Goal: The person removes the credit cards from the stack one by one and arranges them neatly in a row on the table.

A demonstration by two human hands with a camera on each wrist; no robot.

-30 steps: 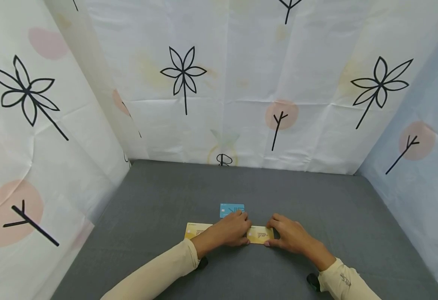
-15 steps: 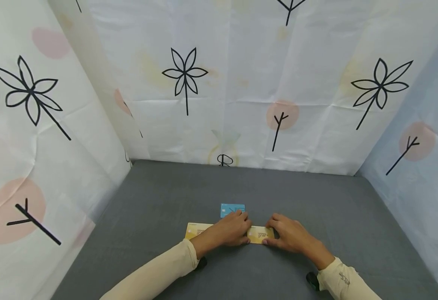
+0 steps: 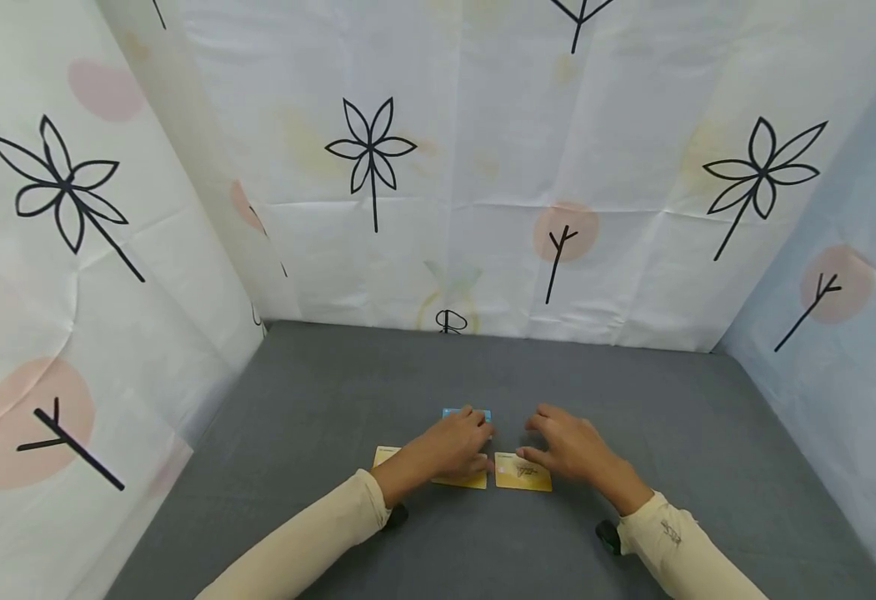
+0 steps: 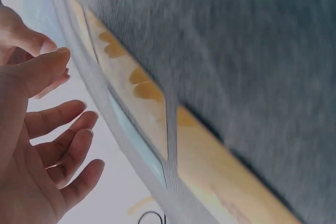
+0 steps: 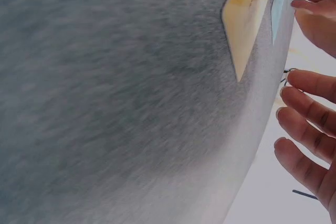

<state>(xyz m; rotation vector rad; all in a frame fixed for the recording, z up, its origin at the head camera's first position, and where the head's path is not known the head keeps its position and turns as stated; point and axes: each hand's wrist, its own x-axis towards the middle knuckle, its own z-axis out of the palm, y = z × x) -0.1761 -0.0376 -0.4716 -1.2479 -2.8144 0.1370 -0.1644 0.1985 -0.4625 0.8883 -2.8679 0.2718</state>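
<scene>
Yellow cards lie in a row on the grey cloth: a left card (image 3: 382, 454), partly under my left wrist, a middle card (image 3: 468, 481) and a right card (image 3: 522, 473). Behind them lies a blue card (image 3: 451, 412), mostly covered by my left hand (image 3: 448, 443) in the head view. That hand hovers over the middle card with its fingers (image 4: 79, 156) loosely bent, holding nothing. My right hand (image 3: 573, 443) is raised just right of the right card, fingers (image 5: 304, 114) spread and apart from it. Narrow gaps separate the yellow cards in the left wrist view.
A grey cloth (image 3: 332, 375) covers the table. White patterned fabric walls (image 3: 483, 167) enclose it at the back, left and right. Dark wrist-worn pieces (image 3: 608, 537) show below the sleeves.
Both hands have let go of the right yellow card and lifted off it. The left has shifted slightly left, uncovering the middle card; the right has moved slightly up.
</scene>
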